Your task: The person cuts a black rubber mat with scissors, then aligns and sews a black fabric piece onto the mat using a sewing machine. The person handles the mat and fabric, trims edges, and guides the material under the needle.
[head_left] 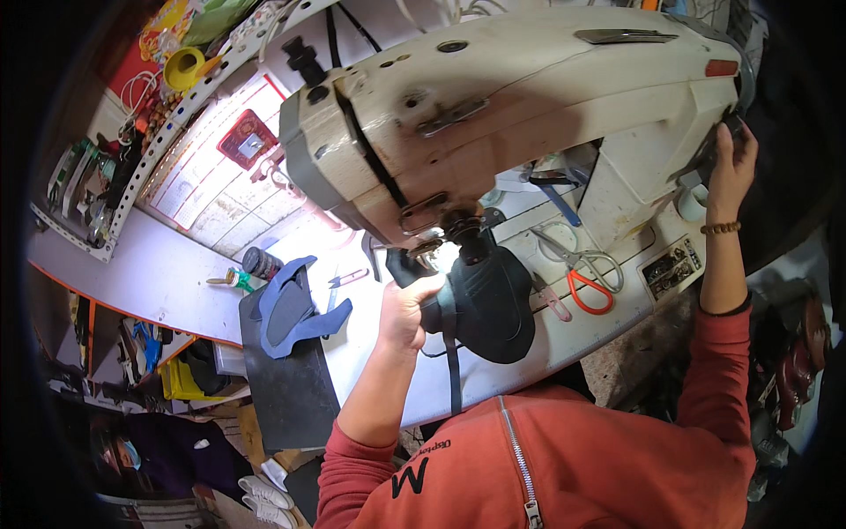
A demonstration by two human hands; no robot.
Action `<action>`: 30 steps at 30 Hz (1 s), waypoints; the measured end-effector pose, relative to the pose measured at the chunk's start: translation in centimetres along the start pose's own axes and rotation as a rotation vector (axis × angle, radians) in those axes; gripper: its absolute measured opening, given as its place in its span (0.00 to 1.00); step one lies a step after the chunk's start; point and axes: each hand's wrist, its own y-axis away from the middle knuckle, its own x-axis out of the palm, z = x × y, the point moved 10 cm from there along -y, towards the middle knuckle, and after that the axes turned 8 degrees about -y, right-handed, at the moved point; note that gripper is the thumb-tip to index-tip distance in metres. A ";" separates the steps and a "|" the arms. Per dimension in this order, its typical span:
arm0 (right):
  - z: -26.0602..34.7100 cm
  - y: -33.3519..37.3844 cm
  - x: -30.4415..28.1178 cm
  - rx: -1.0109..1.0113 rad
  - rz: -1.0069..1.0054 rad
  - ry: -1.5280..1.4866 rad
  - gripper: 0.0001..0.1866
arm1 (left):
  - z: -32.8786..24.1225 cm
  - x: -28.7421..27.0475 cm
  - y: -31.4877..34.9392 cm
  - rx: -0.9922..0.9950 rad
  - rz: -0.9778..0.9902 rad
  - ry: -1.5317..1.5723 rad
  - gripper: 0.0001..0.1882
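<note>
A cream sewing machine (520,97) spans the upper middle, its lamp lighting the needle area. Beneath its presser foot lies a black shoe upper (489,304), with a narrow black strip (455,379) hanging over the table's near edge. My left hand (407,310) grips the upper's left side, thumb on top, close to the needle; the fingers underneath are hidden. At the machine's far right end, my right hand (733,163) has its fingers curled on the dark handwheel (712,145), which is partly hidden.
Right of the upper lie orange-handled scissors (589,280), pink thread snips (553,300) and a tray of small metal parts (671,269). On the left, a blue cut piece (291,309) rests on a black sheet (286,397). Blue-handled pliers (560,201) lie behind the machine arm. Another person (167,450) is at lower left.
</note>
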 end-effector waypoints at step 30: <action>3.7 4.3 -0.1 -0.110 0.080 -0.293 0.19 | -0.9 -0.4 -0.4 0.036 -0.034 -0.174 0.06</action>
